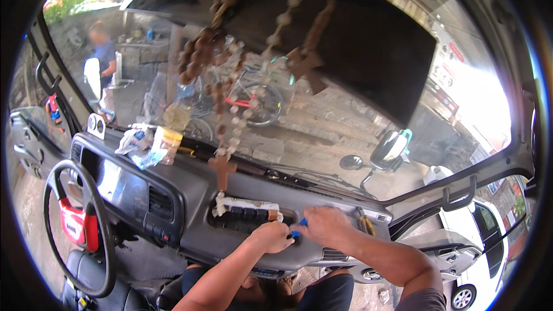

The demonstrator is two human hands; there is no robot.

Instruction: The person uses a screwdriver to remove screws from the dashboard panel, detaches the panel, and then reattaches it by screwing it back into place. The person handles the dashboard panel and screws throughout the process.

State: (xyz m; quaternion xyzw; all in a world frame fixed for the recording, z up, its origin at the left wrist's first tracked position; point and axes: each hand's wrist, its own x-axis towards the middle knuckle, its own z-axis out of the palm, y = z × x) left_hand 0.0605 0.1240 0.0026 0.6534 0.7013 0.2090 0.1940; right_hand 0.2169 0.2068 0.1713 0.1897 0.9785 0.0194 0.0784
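Note:
Over the passenger side of the dashboard (340, 207), my two hands work close together. A small blue object (298, 229), its kind unclear, shows between them. My left hand (273, 238) is closed, its fingertips at the lower end of the blue object; what lies inside them is hidden. The fingers of my right hand (327, 226) curl around the blue object from the right. Just left of my hands, a white strip with a row of dark blocks and a brown one (250, 209) sits in a recess of the dashboard.
Rosary beads with a brown cross (222, 173) hang in front of the windshield. A steering wheel (109, 236) stands at the left. Plastic bags (138, 140) and a yellow-lidded container (167, 144) lie on the dash. Outside are a person (103, 57), a bicycle (259, 103) and a white car (484, 242).

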